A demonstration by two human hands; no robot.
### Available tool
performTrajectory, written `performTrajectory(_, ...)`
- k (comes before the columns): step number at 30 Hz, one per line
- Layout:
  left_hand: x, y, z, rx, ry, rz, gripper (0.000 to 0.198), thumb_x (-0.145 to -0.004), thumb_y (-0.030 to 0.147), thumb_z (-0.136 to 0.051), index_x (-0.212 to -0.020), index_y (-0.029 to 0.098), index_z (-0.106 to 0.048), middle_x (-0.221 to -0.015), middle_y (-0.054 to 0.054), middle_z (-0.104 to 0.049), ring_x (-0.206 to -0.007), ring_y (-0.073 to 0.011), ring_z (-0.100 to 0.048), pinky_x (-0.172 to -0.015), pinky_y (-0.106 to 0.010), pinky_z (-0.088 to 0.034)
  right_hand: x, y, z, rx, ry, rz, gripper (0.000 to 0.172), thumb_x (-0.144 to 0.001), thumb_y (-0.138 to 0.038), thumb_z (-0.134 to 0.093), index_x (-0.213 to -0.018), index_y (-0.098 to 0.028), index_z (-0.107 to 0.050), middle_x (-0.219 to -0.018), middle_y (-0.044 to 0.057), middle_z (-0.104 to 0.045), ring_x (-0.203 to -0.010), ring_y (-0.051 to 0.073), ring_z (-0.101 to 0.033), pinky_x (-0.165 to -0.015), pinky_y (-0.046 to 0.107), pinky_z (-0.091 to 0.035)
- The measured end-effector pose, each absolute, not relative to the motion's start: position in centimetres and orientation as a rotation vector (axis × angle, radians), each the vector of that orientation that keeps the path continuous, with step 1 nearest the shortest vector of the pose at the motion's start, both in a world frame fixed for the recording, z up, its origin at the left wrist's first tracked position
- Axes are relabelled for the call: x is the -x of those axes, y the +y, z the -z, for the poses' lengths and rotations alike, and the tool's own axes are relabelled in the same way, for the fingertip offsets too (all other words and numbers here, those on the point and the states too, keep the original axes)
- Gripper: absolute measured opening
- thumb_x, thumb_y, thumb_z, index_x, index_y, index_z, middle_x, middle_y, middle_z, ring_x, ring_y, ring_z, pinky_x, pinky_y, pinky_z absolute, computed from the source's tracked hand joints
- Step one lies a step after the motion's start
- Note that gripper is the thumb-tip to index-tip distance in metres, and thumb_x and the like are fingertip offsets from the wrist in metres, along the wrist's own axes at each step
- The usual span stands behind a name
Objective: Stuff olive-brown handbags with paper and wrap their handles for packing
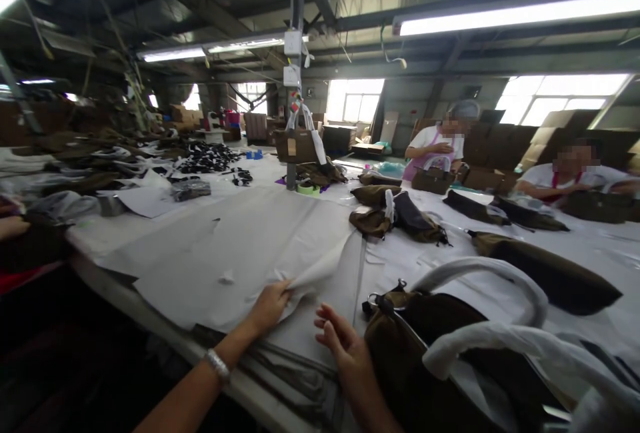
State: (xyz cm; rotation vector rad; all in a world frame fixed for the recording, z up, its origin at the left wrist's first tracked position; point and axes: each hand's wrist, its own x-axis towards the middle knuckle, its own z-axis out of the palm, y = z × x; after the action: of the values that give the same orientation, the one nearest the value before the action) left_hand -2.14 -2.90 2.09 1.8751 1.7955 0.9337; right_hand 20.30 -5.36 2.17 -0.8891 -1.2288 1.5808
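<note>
My left hand (pixel 270 306), with a metal watch band on the wrist, pinches the raised edge of a large white paper sheet (pixel 200 273). The sheet lies across a stack of paper and folds up toward the right of my fingers. Just to the right, my right hand (pixel 347 353) is held with its fingers loosely bent and apart, with nothing in it. Beside it stands a dark brown handbag (pixel 400 353), unzipped at the top. White wrapping covers its handles (pixel 480 286), and a metal ring shows at its near end.
Several brown bags (pixel 545 273) lie on the table to the right. A metal post (pixel 291 176) rises from the table, with a bag (pixel 295 146) hanging on it. Two co-workers (pixel 440 146) handle bags across the table. At far left, another person's hand (pixel 13 226) shows.
</note>
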Motion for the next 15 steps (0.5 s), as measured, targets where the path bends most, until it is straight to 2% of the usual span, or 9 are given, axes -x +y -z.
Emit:
performTrajectory(4,4.4,-4.4,-4.0,-1.747,1.793,-1.078,0.049,-0.093,0.031,-0.038,-0.132,0.016,-0.065,-0.121,-0.007,-0.074,-0.119,-0.0291,-0.064,-0.107,-0.045,-0.046,-18.6,-2.2,-1.3,0.862,-0.667,-1.771,0.079,-0.064,-0.065,-0.083,-0.125,-0.020,-0.065,-0.132,0.014,-0.066,-0.120,0.030,-0.064,-0.103,0.043,-0.051)
performTrajectory(8,0.8,-8.7,-4.3,-1.748,1.624,-1.053,0.040,-0.092,0.031,-0.048,-0.123,0.022,-0.072,-0.115,-0.002,-0.076,-0.113,-0.0275,-0.067,-0.103,-0.039,-0.051,-17.5,-0.2,-2.6,0.743,-0.518,-2.015,0.072,-0.071,-0.072,-0.072,-0.114,-0.015,-0.068,-0.115,0.014,-0.073,-0.110,0.031,-0.069,-0.094,0.041,-0.057)
performTrajectory(10,-2.0,-10.9,-4.6,-1.779,1.400,-0.957,0.036,-0.094,0.036,-0.051,-0.120,0.024,-0.074,-0.110,0.000,-0.077,-0.107,-0.0261,-0.070,-0.097,-0.034,-0.054,-17.2,0.2,-2.9,0.697,-0.573,-2.095,0.066,-0.075,-0.066,-0.073,-0.114,-0.012,-0.067,-0.107,0.015,-0.075,-0.103,0.032,-0.072,-0.087,0.042,-0.059)
performTrajectory(12,-3.3,-12.0,-5.4,-1.811,1.182,-0.829,0.041,-0.095,0.046,-0.053,-0.123,0.023,-0.072,-0.108,-0.001,-0.078,-0.102,-0.0255,-0.072,-0.090,-0.030,-0.057,-17.2,0.2,-2.6,0.706,-0.637,-2.079,0.066,-0.072,-0.050,-0.082,-0.122,-0.013,-0.064,-0.101,0.013,-0.077,-0.095,0.032,-0.074,-0.082,0.042,-0.060)
performTrajectory(13,-3.2,-12.0,-5.9,-1.824,1.183,-0.809,0.045,-0.096,0.051,-0.050,-0.123,0.022,-0.072,-0.107,-0.002,-0.078,-0.099,-0.0244,-0.073,-0.088,-0.029,-0.057,-17.3,0.2,-2.3,0.723,-0.662,-2.043,0.069,-0.068,-0.042,-0.086,-0.127,-0.015,-0.061,-0.099,0.010,-0.077,-0.092,0.031,-0.074,-0.081,0.042,-0.060)
performTrajectory(15,-1.0,-10.9,-7.0,-1.833,1.455,-0.876,0.054,-0.099,0.057,-0.039,-0.121,0.021,-0.072,-0.112,-0.005,-0.077,-0.104,-0.0230,-0.072,-0.093,-0.029,-0.056,-17.8,-0.1,-1.5,0.773,-0.677,-1.967,0.077,-0.064,-0.033,-0.088,-0.133,-0.018,-0.057,-0.097,0.007,-0.078,-0.090,0.030,-0.075,-0.080,0.040,-0.060)
